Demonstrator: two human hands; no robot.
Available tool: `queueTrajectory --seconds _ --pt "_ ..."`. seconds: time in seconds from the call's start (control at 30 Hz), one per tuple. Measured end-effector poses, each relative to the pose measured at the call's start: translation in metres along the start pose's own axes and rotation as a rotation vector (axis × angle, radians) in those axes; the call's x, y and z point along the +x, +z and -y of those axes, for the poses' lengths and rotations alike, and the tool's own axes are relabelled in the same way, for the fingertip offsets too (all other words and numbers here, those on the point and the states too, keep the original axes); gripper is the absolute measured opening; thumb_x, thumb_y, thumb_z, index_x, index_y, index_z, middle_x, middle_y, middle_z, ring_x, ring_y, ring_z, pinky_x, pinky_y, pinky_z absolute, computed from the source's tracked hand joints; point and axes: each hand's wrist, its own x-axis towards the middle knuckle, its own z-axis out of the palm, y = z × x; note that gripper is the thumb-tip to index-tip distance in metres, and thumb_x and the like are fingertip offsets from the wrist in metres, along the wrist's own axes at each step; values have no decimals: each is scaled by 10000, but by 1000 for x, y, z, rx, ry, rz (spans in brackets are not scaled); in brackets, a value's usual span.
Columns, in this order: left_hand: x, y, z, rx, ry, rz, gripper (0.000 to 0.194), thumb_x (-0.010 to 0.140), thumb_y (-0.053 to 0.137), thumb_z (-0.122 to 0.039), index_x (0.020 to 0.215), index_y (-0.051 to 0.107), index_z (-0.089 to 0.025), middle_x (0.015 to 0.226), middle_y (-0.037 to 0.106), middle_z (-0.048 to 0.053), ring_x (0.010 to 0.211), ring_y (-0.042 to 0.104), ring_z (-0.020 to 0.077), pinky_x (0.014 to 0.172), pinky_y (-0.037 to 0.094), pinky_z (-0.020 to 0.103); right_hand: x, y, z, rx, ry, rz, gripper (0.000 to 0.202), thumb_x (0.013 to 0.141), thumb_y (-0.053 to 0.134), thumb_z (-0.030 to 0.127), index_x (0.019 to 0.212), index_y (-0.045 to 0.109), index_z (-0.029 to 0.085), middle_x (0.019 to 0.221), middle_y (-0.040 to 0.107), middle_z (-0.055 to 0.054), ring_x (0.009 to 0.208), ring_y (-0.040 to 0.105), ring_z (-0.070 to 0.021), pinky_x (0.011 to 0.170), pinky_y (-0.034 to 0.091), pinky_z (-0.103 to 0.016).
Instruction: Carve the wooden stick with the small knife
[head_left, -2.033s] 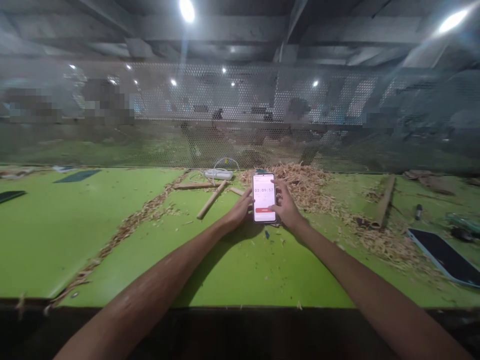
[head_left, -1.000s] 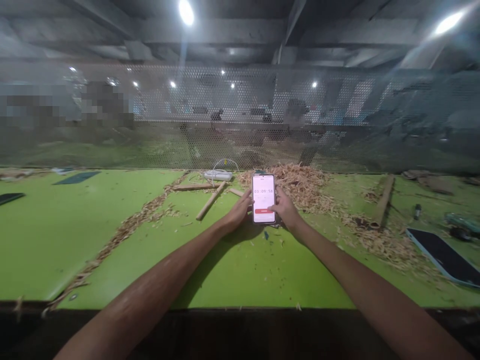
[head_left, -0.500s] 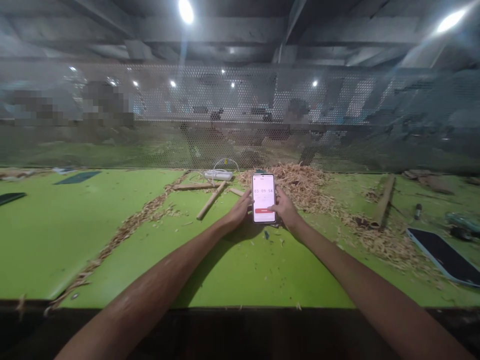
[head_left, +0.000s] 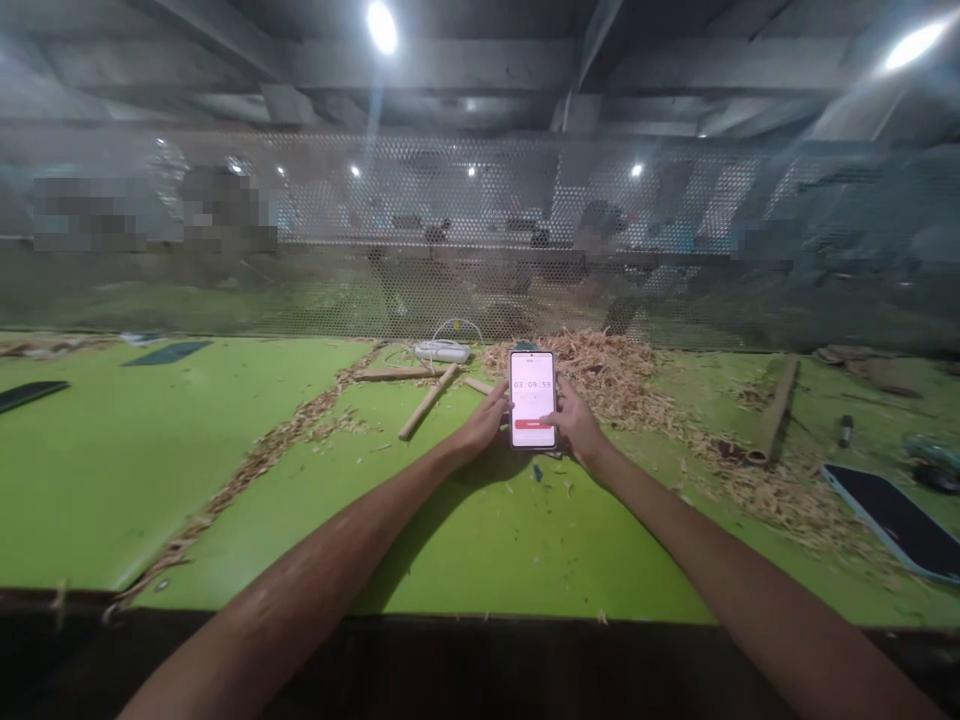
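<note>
A lit phone (head_left: 532,400) stands upright above the green table, its screen facing me with timer digits and a red button. My left hand (head_left: 484,425) grips its left edge, fingers closed against it. On the right edge, my right hand (head_left: 581,425) holds the same phone, and its thumb lies over the screen near the red button. Behind the phone is a pile of wood shavings (head_left: 611,365). One wooden stick (head_left: 429,402) lies left of my left hand.
The green table (head_left: 300,540) carries a white power strip (head_left: 442,352), a large dark phone (head_left: 896,520) at right, a bamboo piece (head_left: 776,410), a small black cylinder (head_left: 846,431) and a dark slab (head_left: 31,395) at left. A mesh screen (head_left: 487,290) stands behind, with blurred people beyond.
The timer reads 03:09:59 instead of 03:09:58. The whole view has shifted slightly, so things appear a little further right. Both hands keep their hold on the phone.
</note>
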Motion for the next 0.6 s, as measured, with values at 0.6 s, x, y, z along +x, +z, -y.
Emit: queueTrajectory --seconds 0.6 --pt "4 -6 7 -2 -11 18 602 1073 508 -309 1658 372 -267 1350 715 148 1092 739 271 861 655 405 -4 2 4 48 15 -2 1056 788 673 102 1718 189 223 1261 758 -154 866 783 -269 668 684 -368"
